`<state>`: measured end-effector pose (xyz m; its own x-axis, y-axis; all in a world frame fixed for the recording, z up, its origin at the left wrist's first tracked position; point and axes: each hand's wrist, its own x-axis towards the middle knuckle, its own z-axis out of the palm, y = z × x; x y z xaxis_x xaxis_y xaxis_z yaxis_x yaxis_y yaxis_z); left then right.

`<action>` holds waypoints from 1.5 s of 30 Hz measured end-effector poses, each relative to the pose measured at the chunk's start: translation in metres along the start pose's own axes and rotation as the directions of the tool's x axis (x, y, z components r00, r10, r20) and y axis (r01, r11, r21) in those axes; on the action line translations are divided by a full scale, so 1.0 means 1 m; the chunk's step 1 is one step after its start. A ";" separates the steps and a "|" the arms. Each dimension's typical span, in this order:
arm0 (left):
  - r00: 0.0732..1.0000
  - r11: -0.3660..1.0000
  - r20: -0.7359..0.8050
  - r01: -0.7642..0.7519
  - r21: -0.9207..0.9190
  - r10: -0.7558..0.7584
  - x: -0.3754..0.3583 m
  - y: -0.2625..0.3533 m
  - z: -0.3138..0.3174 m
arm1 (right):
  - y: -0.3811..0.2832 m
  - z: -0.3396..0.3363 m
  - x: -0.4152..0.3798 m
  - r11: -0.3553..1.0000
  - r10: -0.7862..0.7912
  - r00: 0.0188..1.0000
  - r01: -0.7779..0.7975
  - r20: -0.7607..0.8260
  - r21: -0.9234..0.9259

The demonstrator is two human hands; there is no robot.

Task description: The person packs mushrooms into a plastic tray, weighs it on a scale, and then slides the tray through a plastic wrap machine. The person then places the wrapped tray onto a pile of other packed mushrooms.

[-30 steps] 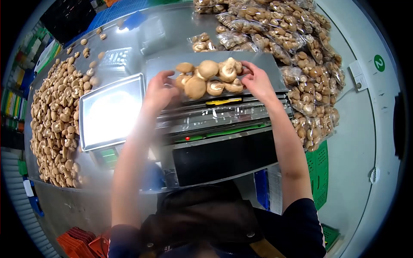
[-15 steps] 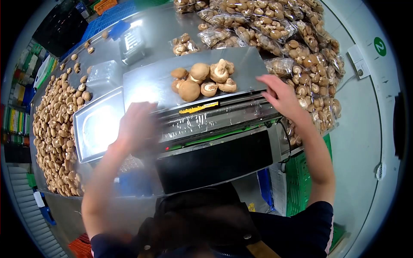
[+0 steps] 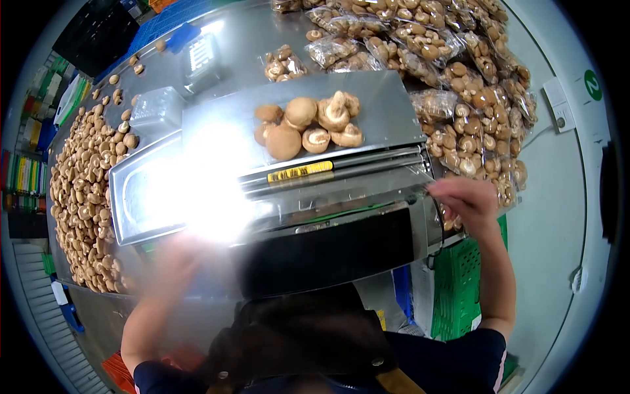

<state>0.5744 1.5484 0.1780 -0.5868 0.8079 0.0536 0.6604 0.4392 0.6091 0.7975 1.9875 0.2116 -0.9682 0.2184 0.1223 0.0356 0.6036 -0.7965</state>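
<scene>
Several brown mushrooms [image 3: 307,125] rest in a group on the flat metal plate [image 3: 380,105] of a wrapping machine. In front of them lies a yellow label [image 3: 300,172] with dark print. Clear plastic film [image 3: 354,187] spans the machine's front, above its black panel [image 3: 328,246]. My right hand [image 3: 469,200] is at the film's right end, thumb and fingers pinched together on its edge. At the machine's left front corner, my left hand [image 3: 187,253] is smeared by motion and partly lost in bright glare, so its fingers cannot be made out.
Loose mushrooms [image 3: 85,203] are heaped on the left of the metal table. A metal tray [image 3: 121,217] adjoins the machine, with clear plastic trays [image 3: 157,108] behind. Bagged mushrooms [image 3: 479,105] are piled at the right, above a green crate [image 3: 456,282].
Both hands have come down toward my body, the right one closing its fingers at the film's edge. Film now spreads over the machine's front, and glare covers the left side.
</scene>
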 end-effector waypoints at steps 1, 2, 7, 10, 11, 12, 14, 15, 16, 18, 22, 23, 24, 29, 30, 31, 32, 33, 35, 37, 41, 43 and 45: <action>0.993 0.978 -0.114 -0.052 -0.201 0.029 0.006 0.009 -0.017 | -0.016 -0.005 0.002 0.997 0.001 0.998 0.003 -0.057 0.075; 0.972 0.915 -0.227 -0.143 -0.378 0.058 0.012 0.017 -0.034 | -0.026 -0.016 0.020 0.967 -0.213 0.969 0.228 -0.124 0.118; 0.759 0.776 -0.646 -0.455 -0.436 0.082 0.176 -0.013 -0.038 | 0.000 0.007 0.179 0.901 -0.388 0.830 0.433 -0.400 0.025; 0.964 0.881 -0.267 -0.114 -0.459 -0.014 0.217 -0.063 0.038 | 0.064 0.066 0.214 0.926 -0.045 0.998 0.054 0.033 -0.374; 0.989 0.949 0.083 0.143 -0.281 -0.124 0.219 -0.069 0.040 | 0.078 0.077 0.217 0.952 0.072 0.982 -0.015 0.177 -0.304; 0.992 0.997 0.101 0.069 0.031 -0.072 0.209 -0.058 0.045 | 0.069 0.076 0.209 0.933 0.106 0.964 -0.013 0.242 -0.358; 0.996 0.992 0.052 0.082 -0.099 -0.077 0.193 -0.037 0.043 | 0.036 0.066 0.186 0.936 0.231 0.931 -0.133 0.283 -0.324; 0.990 0.961 0.055 0.138 -0.238 -0.129 0.186 -0.024 0.039 | 0.035 0.063 0.178 0.975 0.118 0.962 -0.065 0.246 -0.213; 0.979 0.952 0.090 0.200 -0.230 -0.184 0.181 -0.004 0.030 | 0.025 0.059 0.169 0.987 0.123 0.948 -0.087 0.293 -0.133; 0.984 0.969 0.061 0.174 -0.175 -0.166 0.161 0.009 0.032 | 0.000 0.052 0.142 0.982 0.184 0.922 -0.183 0.342 -0.034; 0.866 0.621 0.350 0.500 -0.604 -0.356 0.106 0.056 0.018 | -0.023 0.055 0.075 0.749 0.170 0.891 -0.395 0.422 0.532; 0.857 0.523 0.394 0.515 -0.679 -0.332 0.089 0.072 0.012 | -0.033 0.054 0.057 0.727 0.146 0.899 -0.381 0.413 0.572; 0.846 0.600 0.423 0.529 -0.600 -0.324 0.072 0.077 0.015 | -0.036 0.058 0.039 0.717 0.227 0.863 -0.462 0.452 0.522; 0.652 0.540 0.577 0.749 -0.386 -0.492 0.018 0.062 0.072 | 0.017 0.122 -0.041 0.619 0.486 0.803 -0.595 0.346 0.513; 0.905 0.817 0.229 0.422 -0.392 -0.358 -0.005 0.037 0.111 | 0.028 0.142 -0.052 0.726 0.478 0.861 -0.500 0.176 0.472; 0.912 0.843 0.160 0.411 -0.348 -0.379 -0.015 0.026 0.125 | 0.035 0.160 -0.060 0.821 0.441 0.898 -0.403 -0.001 0.404; 0.925 0.874 0.083 0.378 -0.306 -0.371 -0.018 0.022 0.132 | 0.042 0.170 -0.067 0.876 0.412 0.906 -0.366 -0.096 0.313; 0.933 0.899 0.008 0.350 -0.263 -0.360 -0.023 0.021 0.136 | 0.038 0.178 -0.067 0.923 0.347 0.908 -0.288 -0.235 0.254; 0.927 0.901 -0.110 0.314 -0.298 -0.359 -0.032 0.021 0.136 | 0.032 0.180 -0.069 0.905 0.426 0.866 -0.400 -0.261 0.147; 0.843 0.827 -0.070 0.504 -0.249 -0.534 -0.038 0.021 0.132 | 0.035 0.183 -0.075 0.900 0.435 0.825 -0.385 -0.360 0.205; 0.846 0.884 -0.289 0.372 -0.285 -0.449 -0.041 0.026 0.133 | 0.024 0.193 -0.079 0.912 0.406 0.783 -0.312 -0.471 0.267; 0.832 0.915 -0.385 0.385 -0.118 -0.399 -0.049 0.010 0.145 | 0.014 0.212 -0.074 0.933 0.343 0.811 -0.238 -0.473 0.269; 0.810 0.901 -0.432 0.434 -0.010 -0.395 -0.053 -0.004 0.149 | 0.003 0.217 -0.075 0.890 0.446 0.826 -0.449 -0.344 0.074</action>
<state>0.6722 1.5625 0.0552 -0.9392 0.3113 0.1450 0.3356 0.7424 0.5798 0.8164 1.8067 0.0720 -0.6989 0.7135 -0.0499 0.4480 0.3823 -0.8082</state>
